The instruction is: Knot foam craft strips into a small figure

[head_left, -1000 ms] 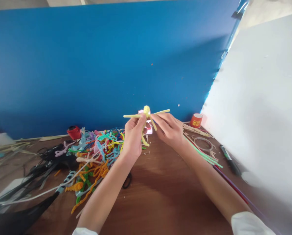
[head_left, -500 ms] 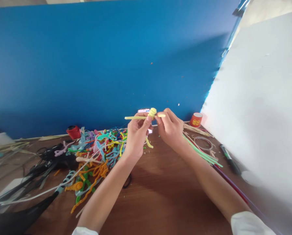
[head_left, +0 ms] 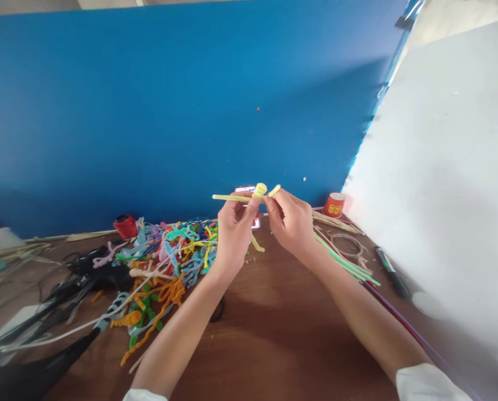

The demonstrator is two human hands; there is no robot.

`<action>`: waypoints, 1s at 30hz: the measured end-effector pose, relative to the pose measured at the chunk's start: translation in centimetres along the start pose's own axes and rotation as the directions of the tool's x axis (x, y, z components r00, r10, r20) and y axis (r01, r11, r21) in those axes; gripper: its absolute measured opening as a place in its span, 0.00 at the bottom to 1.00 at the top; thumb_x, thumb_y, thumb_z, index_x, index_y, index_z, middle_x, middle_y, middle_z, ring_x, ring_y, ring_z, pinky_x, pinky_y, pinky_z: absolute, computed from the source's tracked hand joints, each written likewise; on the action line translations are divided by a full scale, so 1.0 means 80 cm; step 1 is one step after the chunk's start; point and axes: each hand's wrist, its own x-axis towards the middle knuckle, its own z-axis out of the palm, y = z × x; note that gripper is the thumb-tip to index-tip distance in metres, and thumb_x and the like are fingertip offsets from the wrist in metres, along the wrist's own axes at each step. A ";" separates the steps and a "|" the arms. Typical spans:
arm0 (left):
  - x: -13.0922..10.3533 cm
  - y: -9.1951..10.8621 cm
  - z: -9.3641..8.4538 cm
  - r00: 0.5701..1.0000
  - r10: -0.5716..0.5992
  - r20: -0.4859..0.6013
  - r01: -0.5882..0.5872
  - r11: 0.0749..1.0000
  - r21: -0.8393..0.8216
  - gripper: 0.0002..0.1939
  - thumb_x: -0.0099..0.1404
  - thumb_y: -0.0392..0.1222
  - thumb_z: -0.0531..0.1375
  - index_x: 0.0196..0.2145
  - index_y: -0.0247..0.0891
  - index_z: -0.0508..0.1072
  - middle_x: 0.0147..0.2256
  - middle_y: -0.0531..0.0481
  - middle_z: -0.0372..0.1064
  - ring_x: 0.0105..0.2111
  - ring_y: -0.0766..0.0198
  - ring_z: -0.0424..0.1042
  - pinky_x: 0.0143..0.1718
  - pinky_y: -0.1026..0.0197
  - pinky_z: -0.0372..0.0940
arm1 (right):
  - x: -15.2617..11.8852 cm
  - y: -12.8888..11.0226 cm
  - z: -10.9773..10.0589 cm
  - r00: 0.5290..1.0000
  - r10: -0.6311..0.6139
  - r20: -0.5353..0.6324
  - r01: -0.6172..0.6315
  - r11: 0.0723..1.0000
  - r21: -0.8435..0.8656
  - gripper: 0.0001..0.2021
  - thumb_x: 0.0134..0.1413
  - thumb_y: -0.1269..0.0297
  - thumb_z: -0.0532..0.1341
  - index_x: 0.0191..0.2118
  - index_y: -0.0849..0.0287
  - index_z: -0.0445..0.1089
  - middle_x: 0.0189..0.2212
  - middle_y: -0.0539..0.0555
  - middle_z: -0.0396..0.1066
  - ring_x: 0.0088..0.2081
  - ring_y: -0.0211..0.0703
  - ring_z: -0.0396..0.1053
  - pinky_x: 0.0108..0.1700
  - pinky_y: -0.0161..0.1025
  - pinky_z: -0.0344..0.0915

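Observation:
Between my two hands is a pale yellow pipe cleaner figure (head_left: 260, 191), coiled into a small knob at the top. My left hand (head_left: 235, 228) pinches it just below the coil, thumb in front. One straight end sticks out to the left past my fingers, and a bent yellow piece hangs beneath the palm. My right hand (head_left: 290, 219) grips the other end close to the coil, with its tip pointing up and right over the fingers. A phone (head_left: 245, 190) with a lit screen stands behind my left hand, partly hidden by it.
A heap of colourful pipe cleaners (head_left: 186, 245) covers the table's left side, beside a red spool (head_left: 125, 226) and black straps. On the right are green pipe cleaners (head_left: 353, 267), a ring of tape (head_left: 346, 245), a red paper cup (head_left: 334, 205) and a marker (head_left: 393, 273). A blue panel (head_left: 169, 111) rises behind.
The right-hand end of the yellow pipe cleaner has gone from level to slanting upward. My right hand has turned slightly; my left hand holds nearly the same place.

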 end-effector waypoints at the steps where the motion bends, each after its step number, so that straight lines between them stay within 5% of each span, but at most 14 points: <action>1: -0.001 0.000 0.000 1.000 -0.010 -0.001 0.010 1.000 -0.001 0.14 0.63 0.51 0.65 0.38 0.39 0.75 0.28 0.52 0.69 0.26 0.70 0.65 0.26 0.66 0.60 | 0.000 0.001 0.000 0.999 -0.036 -0.006 0.035 0.999 -0.029 0.15 0.68 0.66 0.51 0.27 0.55 0.54 0.22 0.47 0.61 0.22 0.35 0.53 0.27 0.36 0.46; 9: -0.004 0.000 0.001 0.999 -0.039 0.020 0.040 0.999 -0.031 0.15 0.65 0.53 0.63 0.35 0.37 0.75 0.27 0.52 0.68 0.25 0.71 0.63 0.27 0.66 0.60 | 0.002 0.002 -0.003 0.980 -0.197 -0.032 0.191 0.972 -0.138 0.12 0.68 0.67 0.52 0.31 0.56 0.64 0.24 0.50 0.66 0.25 0.37 0.60 0.30 0.36 0.55; 17: -0.003 -0.003 0.002 0.999 -0.005 -0.034 0.005 1.000 -0.014 0.15 0.65 0.53 0.62 0.32 0.37 0.74 0.25 0.53 0.66 0.25 0.70 0.63 0.27 0.66 0.60 | 0.008 -0.001 -0.010 0.975 0.162 0.153 -0.198 0.945 0.259 0.13 0.65 0.59 0.58 0.29 0.58 0.66 0.20 0.45 0.61 0.22 0.33 0.55 0.27 0.34 0.52; 20: -0.003 -0.003 0.002 1.000 -0.010 -0.026 0.010 1.000 -0.021 0.14 0.65 0.51 0.62 0.32 0.37 0.73 0.26 0.53 0.67 0.25 0.70 0.64 0.28 0.66 0.61 | 0.012 0.000 -0.014 0.903 0.305 0.304 -0.411 0.818 0.401 0.16 0.63 0.55 0.59 0.27 0.59 0.65 0.20 0.45 0.57 0.22 0.32 0.52 0.25 0.34 0.49; 24: -0.004 -0.003 0.003 1.000 -0.011 0.003 0.011 0.998 -0.054 0.13 0.65 0.50 0.63 0.33 0.37 0.73 0.27 0.53 0.68 0.25 0.71 0.64 0.29 0.66 0.61 | 0.016 0.002 -0.021 0.831 0.329 0.448 -0.547 0.627 0.555 0.18 0.61 0.52 0.60 0.26 0.59 0.65 0.21 0.45 0.54 0.24 0.33 0.50 0.25 0.35 0.47; 30: -0.011 0.009 0.005 0.995 0.066 0.072 -0.065 0.998 -0.012 0.13 0.66 0.52 0.63 0.36 0.38 0.73 0.30 0.51 0.72 0.28 0.69 0.68 0.30 0.65 0.63 | 0.021 -0.002 -0.028 0.567 0.272 0.778 -0.810 0.011 0.586 0.15 0.54 0.55 0.65 0.25 0.58 0.63 0.15 0.39 0.42 0.18 0.29 0.35 0.20 0.34 0.36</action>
